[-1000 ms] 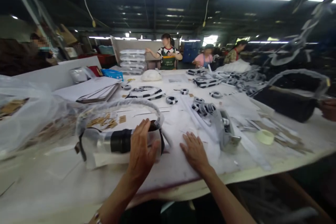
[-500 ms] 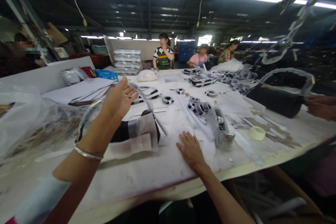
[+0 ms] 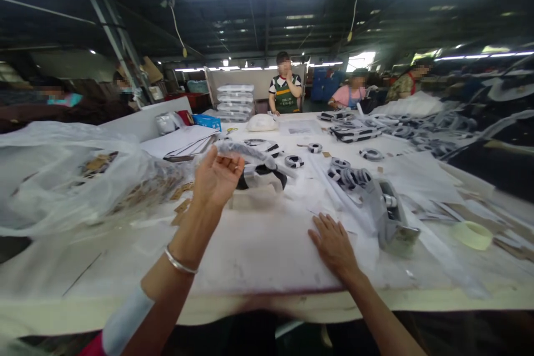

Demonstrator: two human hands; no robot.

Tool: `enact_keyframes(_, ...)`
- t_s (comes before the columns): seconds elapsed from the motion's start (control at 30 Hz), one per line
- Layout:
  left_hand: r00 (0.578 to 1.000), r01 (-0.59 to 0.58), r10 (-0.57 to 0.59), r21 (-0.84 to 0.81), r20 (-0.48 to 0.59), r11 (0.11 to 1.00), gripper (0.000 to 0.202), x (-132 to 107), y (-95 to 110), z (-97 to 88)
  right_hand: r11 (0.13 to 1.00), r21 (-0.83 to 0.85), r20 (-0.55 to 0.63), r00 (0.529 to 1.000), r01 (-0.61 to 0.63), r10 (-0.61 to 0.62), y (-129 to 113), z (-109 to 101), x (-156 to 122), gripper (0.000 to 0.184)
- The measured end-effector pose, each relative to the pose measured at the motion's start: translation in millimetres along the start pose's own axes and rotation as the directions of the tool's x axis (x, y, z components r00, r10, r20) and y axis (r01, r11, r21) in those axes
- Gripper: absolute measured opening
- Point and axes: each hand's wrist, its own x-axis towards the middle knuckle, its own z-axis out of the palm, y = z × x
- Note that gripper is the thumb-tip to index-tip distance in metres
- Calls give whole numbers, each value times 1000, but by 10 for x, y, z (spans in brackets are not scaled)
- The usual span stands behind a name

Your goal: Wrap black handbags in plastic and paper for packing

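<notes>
My left hand (image 3: 219, 175), palm towards me and fingers curled, is at the plastic-wrapped handle of a dark handbag (image 3: 275, 178). The handle (image 3: 248, 151) runs from beside my thumb and fingers over to the bag's right end. Pale wrapping covers part of the bag, and its left part is hidden behind my hand. My right hand (image 3: 334, 245) lies flat on the white tabletop with fingers outstretched, holding nothing. To its right stands a grey tape dispenser (image 3: 387, 214).
Clear plastic sheeting (image 3: 83, 178) covers the left side. Wrapped strap coils (image 3: 348, 175) lie right of centre, with a pile of straps (image 3: 429, 128) behind. A tape roll (image 3: 471, 235) sits at right. A person (image 3: 286, 89) faces me across the table.
The view has turned left, so the scene sits farther right. The handbag and my left hand are farther from the front edge, and that hand's fingers are more curled. My right hand stays flat.
</notes>
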Motion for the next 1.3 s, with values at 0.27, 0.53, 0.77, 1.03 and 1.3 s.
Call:
enact_keyframes(0.27,994,95,-90,83,-69,992,12,-1001,-171,-788,994,-82,-54,996,69,-74,91,119,-31,52)
enact_keyframes(0.53,956,288,-277,514,-100,808,42,-1791,-324,-1799,995,-17,-246,964,97,-98,204,218,-33,63)
enact_keyframes(0.77,879,472,-468,282,-85,835,51,-1932,-1142,-1804,975,153,-316,943,160,-105,245,7,-59,65)
enact_keyframes(1.03,588,149,-752,875,297,461,46,-2067,-1170,-1767,774,620,95,991,-130,90,-417,-482,-316,66)
enact_keyframes(1.3,677,-717,-175,589,714,-372,30,-1803,-410,-2115,940,305,-12,988,150,-154,-920,-317,-41,66)
